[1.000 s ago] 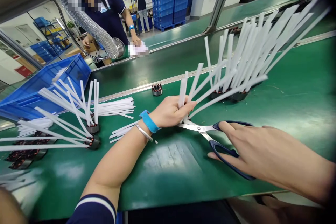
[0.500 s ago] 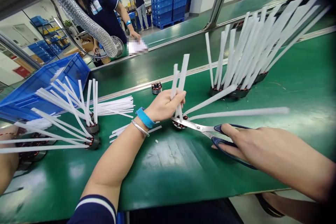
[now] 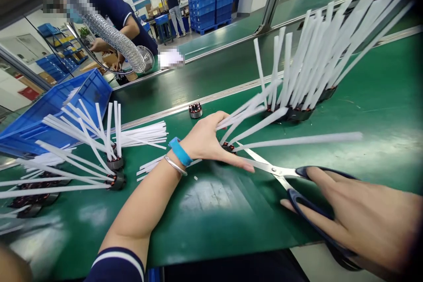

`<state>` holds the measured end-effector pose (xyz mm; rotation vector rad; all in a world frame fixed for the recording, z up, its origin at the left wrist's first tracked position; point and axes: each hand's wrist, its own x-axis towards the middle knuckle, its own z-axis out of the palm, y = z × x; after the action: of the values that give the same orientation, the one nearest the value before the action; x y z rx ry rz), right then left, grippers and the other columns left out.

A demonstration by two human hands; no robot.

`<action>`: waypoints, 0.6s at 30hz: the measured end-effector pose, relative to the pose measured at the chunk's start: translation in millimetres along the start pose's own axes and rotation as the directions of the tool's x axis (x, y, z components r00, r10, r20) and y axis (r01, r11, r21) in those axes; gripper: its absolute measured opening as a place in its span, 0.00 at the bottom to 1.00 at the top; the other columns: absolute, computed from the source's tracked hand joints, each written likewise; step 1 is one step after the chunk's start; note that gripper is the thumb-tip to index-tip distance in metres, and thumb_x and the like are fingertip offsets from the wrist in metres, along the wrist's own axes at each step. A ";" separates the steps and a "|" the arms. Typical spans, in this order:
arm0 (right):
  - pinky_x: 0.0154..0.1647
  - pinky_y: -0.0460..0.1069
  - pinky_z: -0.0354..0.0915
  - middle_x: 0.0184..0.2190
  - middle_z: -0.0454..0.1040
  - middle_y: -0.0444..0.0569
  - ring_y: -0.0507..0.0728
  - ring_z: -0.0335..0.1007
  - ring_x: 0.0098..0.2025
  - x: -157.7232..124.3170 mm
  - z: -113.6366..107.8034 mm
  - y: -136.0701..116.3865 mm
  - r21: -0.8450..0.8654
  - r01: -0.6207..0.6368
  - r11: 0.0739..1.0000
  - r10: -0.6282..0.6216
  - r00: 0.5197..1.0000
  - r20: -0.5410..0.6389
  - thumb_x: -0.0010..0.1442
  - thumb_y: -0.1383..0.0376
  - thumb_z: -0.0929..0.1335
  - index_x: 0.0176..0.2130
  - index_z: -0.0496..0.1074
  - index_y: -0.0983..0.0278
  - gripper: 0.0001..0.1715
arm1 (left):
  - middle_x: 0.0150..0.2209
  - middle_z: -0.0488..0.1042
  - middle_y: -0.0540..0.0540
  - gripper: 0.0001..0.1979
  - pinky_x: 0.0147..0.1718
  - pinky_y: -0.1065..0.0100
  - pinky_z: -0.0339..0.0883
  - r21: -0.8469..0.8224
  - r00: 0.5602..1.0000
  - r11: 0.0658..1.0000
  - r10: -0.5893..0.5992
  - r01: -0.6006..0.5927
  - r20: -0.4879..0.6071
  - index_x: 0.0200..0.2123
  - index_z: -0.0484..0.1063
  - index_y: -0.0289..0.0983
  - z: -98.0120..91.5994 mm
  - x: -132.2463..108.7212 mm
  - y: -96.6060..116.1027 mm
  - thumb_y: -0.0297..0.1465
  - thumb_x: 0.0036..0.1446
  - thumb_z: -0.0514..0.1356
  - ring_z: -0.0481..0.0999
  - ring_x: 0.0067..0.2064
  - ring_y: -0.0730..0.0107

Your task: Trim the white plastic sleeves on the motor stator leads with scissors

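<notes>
My left hand [image 3: 209,137] is open around a small motor stator [image 3: 228,146], its thumb stretched out to the right. White sleeves [image 3: 246,112] stand out of the stator and lean to the right against my fingers, which are partly hidden behind them. My right hand [image 3: 343,211] grips the dark-handled scissors [image 3: 274,170] through their loops. The blades are parted and point at the stator; one blade passes behind my left thumb, so its tip is hidden.
At the right stand several stators with upright white sleeves [image 3: 317,61]; more sleeved stators [image 3: 115,179] are at the left. Loose sleeves [image 3: 142,132] lie near a blue bin [image 3: 59,110]. A bare stator [image 3: 195,110] sits at the back. A blurred arm [image 3: 13,260] shows lower left.
My left hand has let the upright sleeves out of its pinch and spread its thumb; they now tilt right. The scissors have drawn back to the right. The person opposite has bent leftward.
</notes>
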<state>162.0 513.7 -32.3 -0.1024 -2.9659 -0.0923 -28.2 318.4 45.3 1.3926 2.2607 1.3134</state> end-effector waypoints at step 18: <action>0.20 0.48 0.38 0.23 0.69 0.47 0.61 0.70 0.25 81.2 -39.8 -1.4 -0.147 0.255 0.956 -0.186 0.910 0.369 0.60 0.50 0.60 0.35 0.60 0.63 0.19 | 0.20 0.64 0.52 0.13 0.25 0.75 0.57 -0.129 0.996 0.991 -0.037 0.046 0.076 0.22 0.66 0.32 11.5 32.5 -22.7 0.36 0.53 0.57 0.61 0.23 0.80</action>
<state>88.8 514.7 20.9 0.2207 -3.3078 -0.4359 -54.0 347.0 30.3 1.3207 2.1044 1.3471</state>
